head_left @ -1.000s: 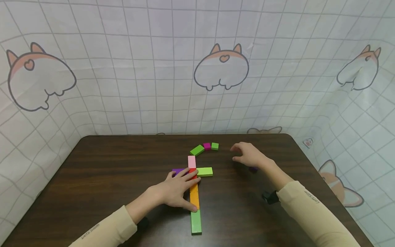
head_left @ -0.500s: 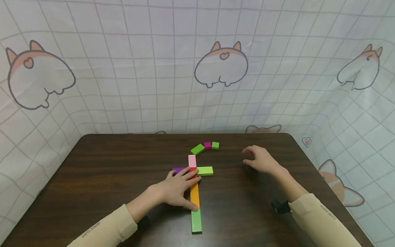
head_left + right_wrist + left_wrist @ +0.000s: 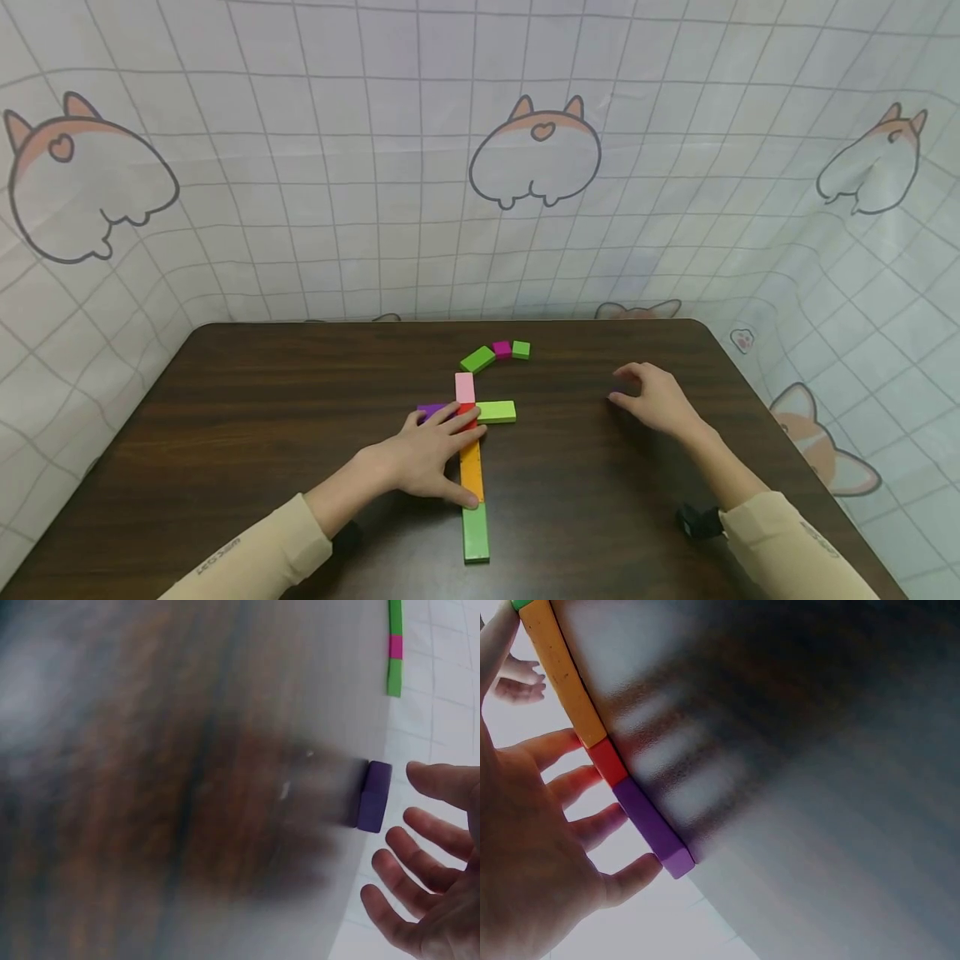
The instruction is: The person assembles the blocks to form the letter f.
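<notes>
My left hand (image 3: 423,462) lies with spread fingers over the row of blocks. Its fingertips touch the purple block (image 3: 649,821) and the red block (image 3: 607,761). The thumb is by the joint of the orange block (image 3: 471,475) and the green block (image 3: 476,535). Past the red block are a pink block (image 3: 465,387) and a lime block (image 3: 497,412). At the right, my right hand (image 3: 654,402) hovers over the table with loosely bent fingers. A dark purple block (image 3: 373,796) stands just in front of its thumb and fingers, apparently not gripped; in the head view the hand mostly hides it.
Beyond the pink block, a green block (image 3: 477,359), a magenta block (image 3: 502,350) and a small green block (image 3: 521,350) form a curve. The dark wooden table (image 3: 262,400) ends at a patterned cloth (image 3: 420,192) behind and to the right.
My right hand has moved rightward and slightly nearer, away from the curved blocks. The purple block, visible under the hand earlier, is now mostly hidden. My left hand has stayed in place.
</notes>
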Available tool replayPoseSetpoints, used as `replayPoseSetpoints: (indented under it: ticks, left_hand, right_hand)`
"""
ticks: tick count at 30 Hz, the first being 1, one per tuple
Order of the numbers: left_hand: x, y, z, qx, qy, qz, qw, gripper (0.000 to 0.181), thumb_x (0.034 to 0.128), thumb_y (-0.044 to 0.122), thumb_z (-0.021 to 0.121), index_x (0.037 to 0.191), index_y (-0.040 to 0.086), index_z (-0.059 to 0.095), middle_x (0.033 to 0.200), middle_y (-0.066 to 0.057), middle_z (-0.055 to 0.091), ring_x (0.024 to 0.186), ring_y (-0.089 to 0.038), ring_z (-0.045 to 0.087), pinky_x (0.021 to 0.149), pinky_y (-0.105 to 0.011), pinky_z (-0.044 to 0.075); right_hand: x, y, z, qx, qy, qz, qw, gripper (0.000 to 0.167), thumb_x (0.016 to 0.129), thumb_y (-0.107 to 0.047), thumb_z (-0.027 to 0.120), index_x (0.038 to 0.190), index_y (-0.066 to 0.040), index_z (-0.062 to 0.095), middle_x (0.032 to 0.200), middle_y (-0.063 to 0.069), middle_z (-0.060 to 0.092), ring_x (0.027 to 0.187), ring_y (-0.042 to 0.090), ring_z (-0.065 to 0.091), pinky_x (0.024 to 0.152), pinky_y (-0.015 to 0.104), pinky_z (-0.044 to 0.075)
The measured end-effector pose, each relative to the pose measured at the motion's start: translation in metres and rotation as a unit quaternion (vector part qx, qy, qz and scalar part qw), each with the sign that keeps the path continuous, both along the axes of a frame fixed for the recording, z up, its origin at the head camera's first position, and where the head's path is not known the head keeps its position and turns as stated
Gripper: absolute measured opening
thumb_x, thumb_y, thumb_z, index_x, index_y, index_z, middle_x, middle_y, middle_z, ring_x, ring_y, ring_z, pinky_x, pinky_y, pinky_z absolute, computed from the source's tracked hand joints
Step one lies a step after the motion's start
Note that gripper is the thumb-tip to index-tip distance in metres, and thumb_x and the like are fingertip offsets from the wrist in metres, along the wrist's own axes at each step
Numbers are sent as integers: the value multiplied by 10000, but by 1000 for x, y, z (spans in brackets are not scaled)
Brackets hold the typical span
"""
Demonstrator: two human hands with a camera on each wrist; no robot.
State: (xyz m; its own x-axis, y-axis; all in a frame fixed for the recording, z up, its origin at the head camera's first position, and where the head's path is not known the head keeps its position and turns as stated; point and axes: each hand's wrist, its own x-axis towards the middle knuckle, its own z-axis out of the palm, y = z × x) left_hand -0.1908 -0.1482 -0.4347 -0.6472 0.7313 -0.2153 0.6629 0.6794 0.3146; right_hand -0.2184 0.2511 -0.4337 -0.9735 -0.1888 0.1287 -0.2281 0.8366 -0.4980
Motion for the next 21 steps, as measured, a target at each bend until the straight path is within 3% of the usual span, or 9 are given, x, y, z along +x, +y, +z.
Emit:
replayPoseSetpoints:
  ticks: [11,21]
  left_hand:
    - [-1,2,1,-14,-69,48,10000,1005,826,753,659,1615,204,365,1690,-29,235,1554,-322,110,1135,-698,150]
    - [-2,4,3,-7,-107,78,9999,1009,827,744,664,1619,200,355,1693,-31,223,1557,-322,98,1134,-706,138]
  right_hand:
    - [-1,7,-1,93,-413,-25,9991,416,911,-205,793,1189,74,657,1161,259,684,1065,430,637,919,574,492]
    - [-7,11,-3,313,-426,179,9984,333,895,-146,793,1131,61,682,1043,190,707,920,318,642,819,522,509]
